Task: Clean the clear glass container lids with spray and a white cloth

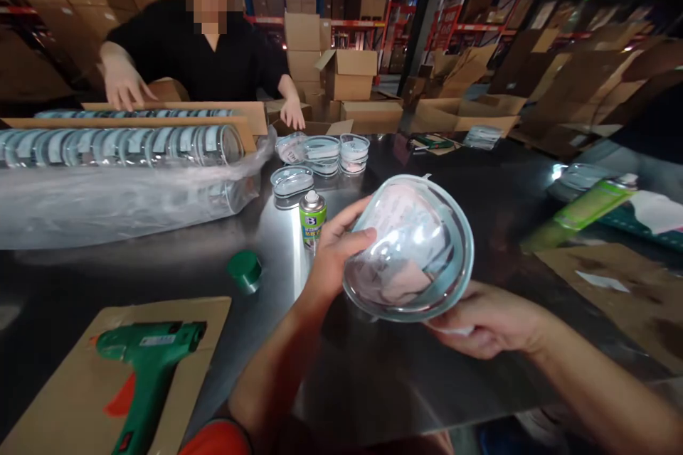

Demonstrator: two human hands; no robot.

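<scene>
A round clear lidded container [410, 249] is held above the middle of the table [496, 227] between both hands. The left hand [334, 256] is closed on its left rim, the thumb laid across the lid; the fingers of the right hand [488, 320] are curled beneath its lower right edge, cupping it from below. Pale paper is seen through the lid, its print too blurred to be read.

Just behind the left hand a small spray can [312, 217] is stood upright, a large letter "B" shown on its green label. Its green cap [244, 270] is laid apart to the left. A green glue gun [146, 362] is rested on cardboard at the near left corner. Further containers [323, 154] are stacked toward the far edge, and a long row of them is wrapped in plastic film [122, 192] along the left side. Another person's hands [292, 112] are rested on cartons beyond the far edge. A second green can [587, 210] is laid at the right edge.
</scene>
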